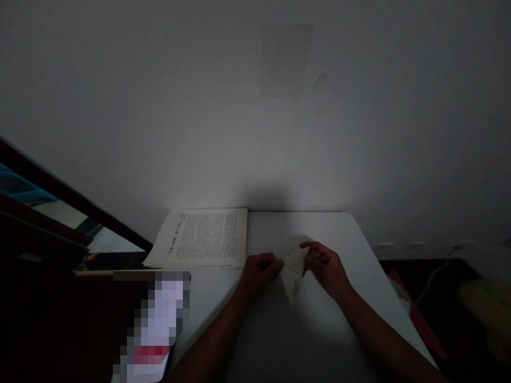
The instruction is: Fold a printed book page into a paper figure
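A small folded piece of white paper (293, 272), roughly triangular with its point toward me, is held just above the white table (351, 250). My left hand (258, 274) pinches its left edge with fingers closed. My right hand (325, 266) grips its upper right side, fingers curled over the fold. Both forearms reach in from the bottom of the view. The light is dim.
An open book or printed booklet (203, 236) lies at the table's far left corner against the pale wall. A blurred, pixelated object (157, 324) sits at the lower left. Dark furniture (48, 223) stands at left; a cable and red items (415, 314) lie on the floor at right.
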A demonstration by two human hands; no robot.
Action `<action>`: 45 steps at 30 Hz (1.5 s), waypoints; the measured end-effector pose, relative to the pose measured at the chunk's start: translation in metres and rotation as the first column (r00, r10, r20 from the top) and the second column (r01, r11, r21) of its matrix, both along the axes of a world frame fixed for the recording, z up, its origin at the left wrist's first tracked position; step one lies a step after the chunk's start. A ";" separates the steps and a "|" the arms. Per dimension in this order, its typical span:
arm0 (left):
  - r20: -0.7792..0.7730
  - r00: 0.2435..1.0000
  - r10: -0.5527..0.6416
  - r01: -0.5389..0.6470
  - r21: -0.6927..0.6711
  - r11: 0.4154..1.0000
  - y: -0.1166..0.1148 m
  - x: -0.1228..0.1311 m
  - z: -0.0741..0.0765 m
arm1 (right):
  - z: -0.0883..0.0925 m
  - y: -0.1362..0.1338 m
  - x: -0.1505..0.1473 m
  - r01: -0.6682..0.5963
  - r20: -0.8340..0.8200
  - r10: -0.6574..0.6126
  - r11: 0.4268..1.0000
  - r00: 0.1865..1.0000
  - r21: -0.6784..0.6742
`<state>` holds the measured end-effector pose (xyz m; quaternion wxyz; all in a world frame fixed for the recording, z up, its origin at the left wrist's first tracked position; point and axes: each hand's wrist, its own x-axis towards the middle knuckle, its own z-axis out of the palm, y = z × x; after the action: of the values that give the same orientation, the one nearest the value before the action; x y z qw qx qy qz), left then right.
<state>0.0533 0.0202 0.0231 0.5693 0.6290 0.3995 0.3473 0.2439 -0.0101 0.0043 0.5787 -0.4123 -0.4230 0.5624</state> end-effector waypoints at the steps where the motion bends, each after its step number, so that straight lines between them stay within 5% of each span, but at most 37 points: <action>1: 0.015 1.000 0.024 -0.024 0.013 1.000 0.000 0.000 0.000 | 0.000 0.000 0.000 -0.058 -0.006 0.058 0.998 0.998 -0.001; 5: 0.028 0.998 0.059 -0.061 0.052 0.997 -0.002 0.000 -0.001 | -0.001 -0.002 -0.001 -0.186 0.148 0.190 0.982 0.971 -0.044; 11: -0.007 0.999 0.037 -0.037 0.075 0.997 -0.004 0.001 -0.003 | 0.001 -0.006 0.001 -0.147 0.331 0.151 0.989 0.931 -0.037; 24: 0.005 1.000 0.002 -0.002 0.073 0.997 -0.002 -0.001 -0.001 | 0.007 -0.008 -0.001 -0.141 0.353 0.146 0.989 0.924 -0.041; 33: -0.047 0.991 -0.123 0.126 0.058 0.990 -0.004 0.000 -0.005 | 0.004 -0.011 0.000 -0.216 0.342 0.228 0.974 0.912 -0.072; 45: -0.018 0.980 -0.198 0.198 0.012 0.980 -0.005 -0.001 -0.003 | 0.008 -0.010 0.001 -0.170 0.348 0.171 0.985 0.922 -0.033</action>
<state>0.0524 0.0147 0.0197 0.5932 0.6726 0.3372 0.2865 0.2448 -0.0205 0.0127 0.4427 -0.4680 -0.5527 0.5287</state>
